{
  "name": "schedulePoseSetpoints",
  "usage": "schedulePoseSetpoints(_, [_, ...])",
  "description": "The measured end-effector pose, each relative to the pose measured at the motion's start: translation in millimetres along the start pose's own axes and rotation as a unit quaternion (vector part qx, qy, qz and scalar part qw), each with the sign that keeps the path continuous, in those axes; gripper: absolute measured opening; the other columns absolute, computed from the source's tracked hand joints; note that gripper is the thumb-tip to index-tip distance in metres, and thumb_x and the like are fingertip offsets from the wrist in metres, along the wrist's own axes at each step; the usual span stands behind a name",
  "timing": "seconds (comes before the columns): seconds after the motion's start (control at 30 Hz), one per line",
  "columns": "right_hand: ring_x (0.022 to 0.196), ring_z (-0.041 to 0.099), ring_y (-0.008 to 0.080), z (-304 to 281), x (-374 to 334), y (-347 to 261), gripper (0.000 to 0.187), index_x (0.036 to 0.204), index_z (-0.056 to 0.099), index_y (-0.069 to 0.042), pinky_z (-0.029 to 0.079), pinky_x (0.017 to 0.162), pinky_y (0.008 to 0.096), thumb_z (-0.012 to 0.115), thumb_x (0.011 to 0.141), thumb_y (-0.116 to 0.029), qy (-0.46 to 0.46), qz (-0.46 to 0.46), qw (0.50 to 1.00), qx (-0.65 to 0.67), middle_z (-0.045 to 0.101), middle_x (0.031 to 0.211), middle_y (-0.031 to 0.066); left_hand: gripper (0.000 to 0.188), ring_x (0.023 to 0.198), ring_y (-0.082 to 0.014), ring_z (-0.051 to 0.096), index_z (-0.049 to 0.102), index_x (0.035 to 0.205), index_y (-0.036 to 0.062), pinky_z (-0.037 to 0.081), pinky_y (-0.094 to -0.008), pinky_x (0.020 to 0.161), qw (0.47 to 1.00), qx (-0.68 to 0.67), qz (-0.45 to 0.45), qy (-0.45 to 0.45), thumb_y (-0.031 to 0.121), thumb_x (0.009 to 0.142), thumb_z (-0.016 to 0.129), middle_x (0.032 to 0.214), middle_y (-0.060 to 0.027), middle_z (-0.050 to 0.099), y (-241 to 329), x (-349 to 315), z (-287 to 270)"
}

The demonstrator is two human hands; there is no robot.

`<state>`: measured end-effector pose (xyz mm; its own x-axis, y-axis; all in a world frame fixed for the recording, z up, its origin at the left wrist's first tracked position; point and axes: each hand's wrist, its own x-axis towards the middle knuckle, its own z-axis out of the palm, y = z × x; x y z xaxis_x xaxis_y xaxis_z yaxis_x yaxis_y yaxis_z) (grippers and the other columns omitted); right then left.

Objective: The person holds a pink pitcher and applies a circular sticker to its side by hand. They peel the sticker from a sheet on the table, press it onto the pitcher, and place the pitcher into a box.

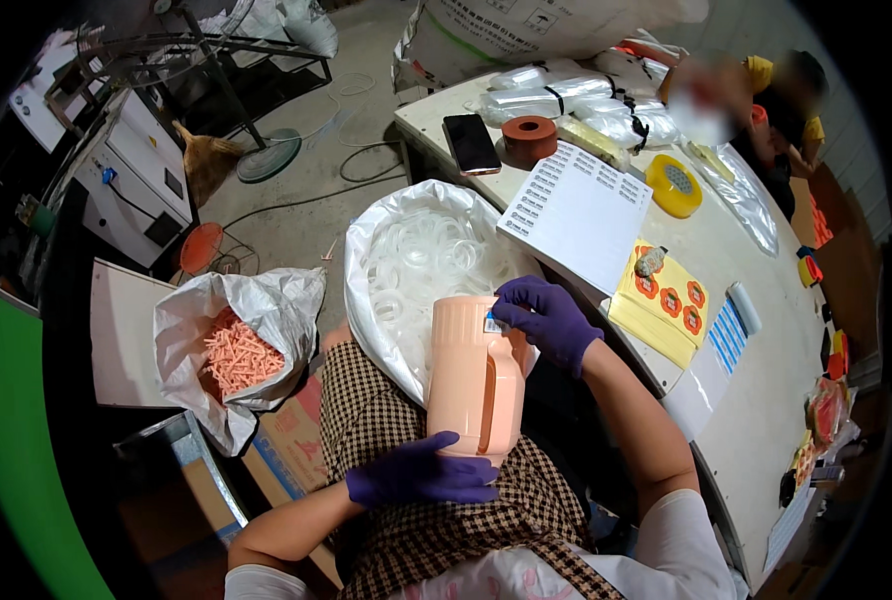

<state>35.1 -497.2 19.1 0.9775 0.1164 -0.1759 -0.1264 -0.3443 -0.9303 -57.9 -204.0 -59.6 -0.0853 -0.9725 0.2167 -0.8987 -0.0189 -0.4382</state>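
A pink plastic jug (458,375) with a long side handle lies tilted over my lap, its ribbed end pointing away from me. My left hand (424,472), in a purple glove, is closed under the jug's near end and supports it. At the far end my right hand (551,318), also gloved in purple, pinches a small blue-and-white label (493,322) against the jug's side, near the handle. Whether that label is fully stuck down I cannot tell. Just beyond the jug stands a white sack (359,262) full of clear plastic rings (416,250).
On the table (756,420) at right lie a sheet of labels (578,215), yellow sticker sheets (656,320), a phone (472,143) and brown tape (529,138). A sack of pink parts (238,352) stands at left. Another person (766,110) is at the far right.
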Motion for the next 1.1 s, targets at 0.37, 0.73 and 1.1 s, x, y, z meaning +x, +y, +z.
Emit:
schedulePoseSetpoints(0.37, [0.082, 0.057, 0.0113, 9.2, -38.5, -18.2, 0.069, 0.150, 0.038, 0.003, 0.049, 0.072, 0.0249, 0.070, 0.092, -0.019, 0.196, 0.031, 0.945, 0.262, 0.066, 0.094, 0.0060, 0.052, 0.122, -0.0457, 0.056, 0.068, 0.117, 0.0165, 0.037, -0.0575, 0.111, 0.894, -0.270, -0.319, 0.160, 0.046, 0.076, 0.081, 0.140, -0.0263, 0.052, -84.7, -56.2, -112.2])
schedulePoseSetpoints(0.73, [0.080, 0.064, 0.0108, -70.4, -126.8, 20.2, 0.036, 0.126, 0.066, -0.006, 0.053, 0.068, 0.0268, 0.069, 0.094, -0.024, 0.236, 0.043, 0.971, -0.017, 0.068, 0.095, 0.0067, 0.031, 0.108, -0.0201, 0.064, 0.072, 0.108, -0.0017, 0.049, -0.0328, 0.097, 0.532, -0.699, -0.461, 0.124, 0.018, 0.091, 0.054, 0.122, -0.0140, 0.069, -156.4, 22.1, 75.1])
schedulePoseSetpoints(1.1, [0.111, 0.064, 0.0396, -189.4, -8.7, 64.7, 0.072, 0.141, 0.044, -0.005, 0.051, 0.093, 0.0478, 0.063, 0.086, -0.048, 0.276, 0.252, 0.830, -0.414, 0.060, 0.124, 0.0285, 0.053, 0.123, -0.0198, 0.057, 0.060, 0.128, -0.0007, 0.044, -0.0338, 0.106, 0.561, -0.651, -0.485, 0.159, -0.010, 0.078, 0.044, 0.131, -0.0121, 0.061, -142.3, 36.4, 54.9])
